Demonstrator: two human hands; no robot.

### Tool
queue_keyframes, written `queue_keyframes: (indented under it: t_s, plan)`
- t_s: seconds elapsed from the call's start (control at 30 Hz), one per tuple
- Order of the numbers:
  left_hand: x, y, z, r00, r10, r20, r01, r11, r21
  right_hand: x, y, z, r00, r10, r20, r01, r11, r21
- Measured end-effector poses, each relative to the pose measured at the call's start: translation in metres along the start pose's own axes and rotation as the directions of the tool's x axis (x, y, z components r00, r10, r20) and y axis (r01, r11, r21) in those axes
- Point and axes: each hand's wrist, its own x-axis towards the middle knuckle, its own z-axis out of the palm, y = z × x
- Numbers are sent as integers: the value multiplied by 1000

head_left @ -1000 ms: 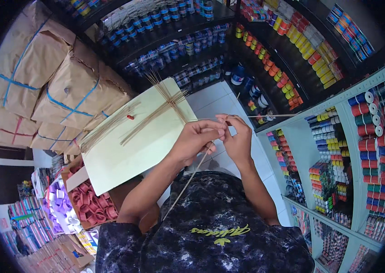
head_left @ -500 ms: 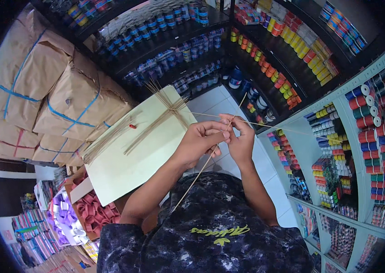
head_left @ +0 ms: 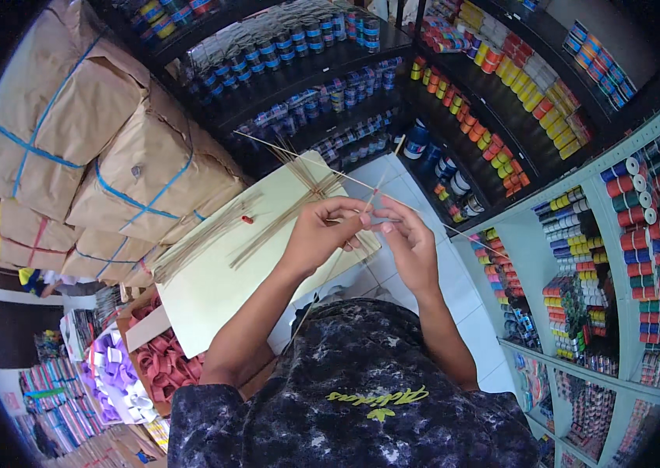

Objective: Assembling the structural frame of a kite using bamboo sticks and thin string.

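My left hand point(head_left: 318, 234) is closed in a pinch on a thin bamboo stick point(head_left: 322, 290) that slants from near my shirt up past the fingers. A second thin stick point(head_left: 306, 158) crosses it just above my fingertips, with a small reddish band at the crossing. Beside it, my right hand point(head_left: 409, 248) has its fingers bent in toward the crossing; whatever is between them is too fine to make out. Both hands are raised in front of a pale tabletop point(head_left: 213, 304). More thin sticks point(head_left: 275, 222) lie there in bundles, some crossing, near a small red object point(head_left: 247, 220).
Large paper-wrapped parcels point(head_left: 139, 171) tied with blue cord are stacked at the left. Dark shelves point(head_left: 306, 74) with rows of containers and spools stand at the back. A pale shelf unit point(head_left: 537, 269) with colourful spools lines the right. A box of red ribbon loops point(head_left: 166, 359) sits lower left.
The crossing of the sticks now shows above my fingers, and the cross stick has shifted left and tilts more steeply. My right fingers have come away from the crossing. The view has shifted slightly.
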Motion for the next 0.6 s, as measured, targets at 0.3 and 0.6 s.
queue_keyframes:
  t_s: [0.3, 0.6]
  plan:
    - [2, 2, -37, 987, 39, -153, -31, 998, 50, -26, -36, 2, 982, -191, -13, 179, 941, -286]
    - [-2, -11, -42, 992, 82, -95, -72, 992, 106, -16, -53, -1, 864, -502, -25, 355, 644, -678]
